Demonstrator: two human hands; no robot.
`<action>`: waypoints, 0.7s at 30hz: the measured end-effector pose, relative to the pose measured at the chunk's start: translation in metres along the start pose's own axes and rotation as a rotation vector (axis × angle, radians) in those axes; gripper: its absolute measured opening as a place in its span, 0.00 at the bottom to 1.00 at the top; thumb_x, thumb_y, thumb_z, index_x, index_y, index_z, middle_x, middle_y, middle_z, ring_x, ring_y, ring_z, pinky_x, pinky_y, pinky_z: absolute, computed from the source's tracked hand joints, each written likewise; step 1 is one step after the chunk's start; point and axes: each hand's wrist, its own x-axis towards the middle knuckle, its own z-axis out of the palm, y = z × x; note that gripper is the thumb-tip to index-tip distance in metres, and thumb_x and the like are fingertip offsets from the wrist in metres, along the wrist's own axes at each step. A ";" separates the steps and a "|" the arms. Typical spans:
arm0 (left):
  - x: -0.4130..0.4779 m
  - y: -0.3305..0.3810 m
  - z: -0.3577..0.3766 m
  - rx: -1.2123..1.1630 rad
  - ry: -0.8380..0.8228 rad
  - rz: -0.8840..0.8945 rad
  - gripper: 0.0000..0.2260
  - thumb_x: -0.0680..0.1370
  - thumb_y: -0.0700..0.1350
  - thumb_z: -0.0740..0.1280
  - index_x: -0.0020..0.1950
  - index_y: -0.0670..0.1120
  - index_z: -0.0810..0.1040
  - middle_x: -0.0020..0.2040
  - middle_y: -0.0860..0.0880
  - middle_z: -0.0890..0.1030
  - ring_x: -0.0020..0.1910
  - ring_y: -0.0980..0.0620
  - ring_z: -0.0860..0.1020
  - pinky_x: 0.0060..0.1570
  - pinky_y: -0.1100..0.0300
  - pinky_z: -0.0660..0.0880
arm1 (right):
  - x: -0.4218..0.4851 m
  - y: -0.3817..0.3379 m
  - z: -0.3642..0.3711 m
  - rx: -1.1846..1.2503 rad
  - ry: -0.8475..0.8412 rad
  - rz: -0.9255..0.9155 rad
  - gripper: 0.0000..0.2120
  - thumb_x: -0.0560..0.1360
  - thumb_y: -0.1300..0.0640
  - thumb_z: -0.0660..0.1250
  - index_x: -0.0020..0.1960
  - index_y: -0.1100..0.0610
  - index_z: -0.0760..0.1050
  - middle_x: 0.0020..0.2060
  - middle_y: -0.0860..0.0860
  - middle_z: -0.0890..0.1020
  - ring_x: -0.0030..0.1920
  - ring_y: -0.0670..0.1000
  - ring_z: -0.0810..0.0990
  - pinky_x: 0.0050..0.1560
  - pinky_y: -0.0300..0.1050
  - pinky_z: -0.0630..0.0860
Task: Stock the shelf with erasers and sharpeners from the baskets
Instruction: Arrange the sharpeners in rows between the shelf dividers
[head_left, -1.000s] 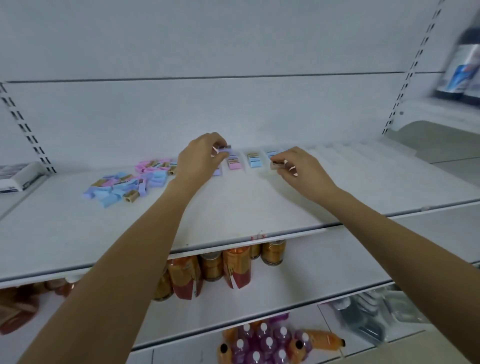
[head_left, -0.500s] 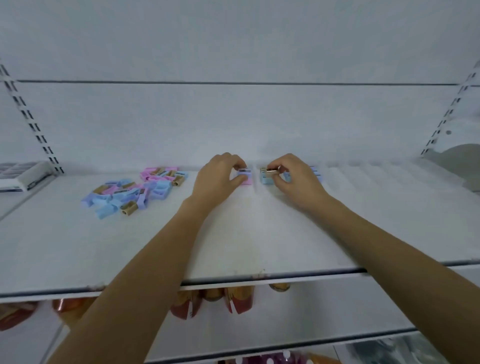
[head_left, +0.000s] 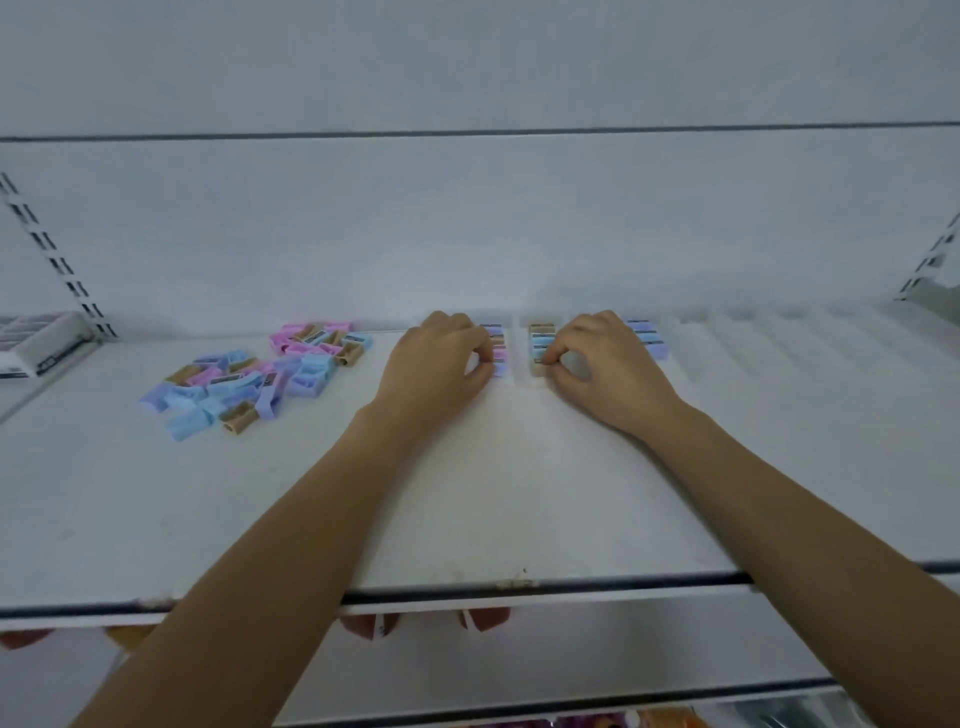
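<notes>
On the white shelf (head_left: 519, 493) a loose pile of blue, pink, purple and tan sharpeners (head_left: 249, 379) lies at the left. Three short rows of sharpeners run front to back near the wall. My left hand (head_left: 441, 364) pinches the front piece of the left row (head_left: 497, 348), a purple sharpener. My right hand (head_left: 602, 364) pinches the tan sharpener at the front of the middle row (head_left: 540, 345). A third row of blue and purple sharpeners (head_left: 647, 338) shows behind my right hand. Both held pieces rest on the shelf.
A white box (head_left: 41, 343) sits on the neighbouring shelf at far left. Slotted uprights (head_left: 57, 260) stand at both sides of the back wall. Ridged dividers (head_left: 779, 338) run along the shelf to the right. Red packets show on the shelf below.
Both hands have come down from above the rows and now set their sharpeners at the rows' front ends. The view has tilted upward and closer.
</notes>
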 end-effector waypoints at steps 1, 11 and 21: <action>0.000 -0.001 0.000 0.001 0.000 -0.001 0.06 0.76 0.45 0.63 0.48 0.46 0.79 0.51 0.49 0.78 0.54 0.49 0.71 0.48 0.60 0.65 | 0.000 0.000 0.000 -0.002 0.006 0.003 0.04 0.71 0.62 0.67 0.45 0.60 0.80 0.45 0.55 0.80 0.50 0.57 0.73 0.50 0.46 0.67; -0.004 -0.001 0.000 -0.016 -0.003 0.004 0.08 0.77 0.44 0.62 0.50 0.45 0.80 0.50 0.49 0.80 0.54 0.49 0.72 0.52 0.57 0.68 | -0.004 -0.002 -0.002 -0.009 0.033 0.021 0.07 0.72 0.64 0.64 0.47 0.60 0.80 0.45 0.54 0.82 0.52 0.57 0.73 0.51 0.47 0.67; -0.008 -0.002 -0.002 -0.025 0.003 0.021 0.08 0.76 0.43 0.64 0.48 0.45 0.81 0.48 0.49 0.82 0.52 0.46 0.74 0.52 0.52 0.71 | -0.005 -0.005 -0.004 -0.008 0.015 0.037 0.09 0.72 0.64 0.63 0.48 0.60 0.80 0.46 0.53 0.82 0.53 0.56 0.72 0.52 0.48 0.68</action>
